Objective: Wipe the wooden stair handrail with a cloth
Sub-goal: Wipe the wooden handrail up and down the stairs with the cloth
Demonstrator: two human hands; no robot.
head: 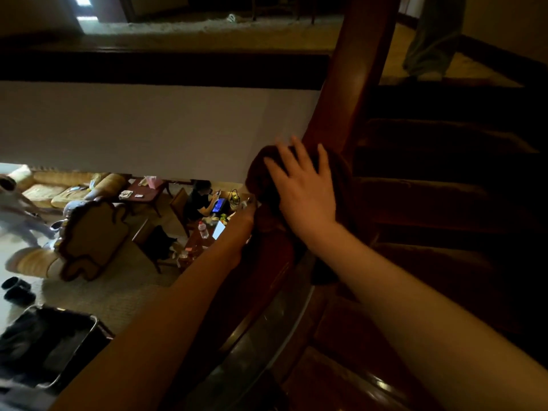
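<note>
Cloth [261, 173] on handrail [353, 93] — under right hand [305, 188] fingers.

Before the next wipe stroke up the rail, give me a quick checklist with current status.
1. Cloth on the handrail: ok, it is draped over the rail.
2. Right hand flat on the cloth: ok, fingers spread and pressing.
3. Left hand grip on the rail: cannot tell, its fingers are hidden behind the rail.
4. Rail ahead free of objects: ok, bare wood up to the bend.
5. Cloth still clean: cannot tell, too dark.
</note>
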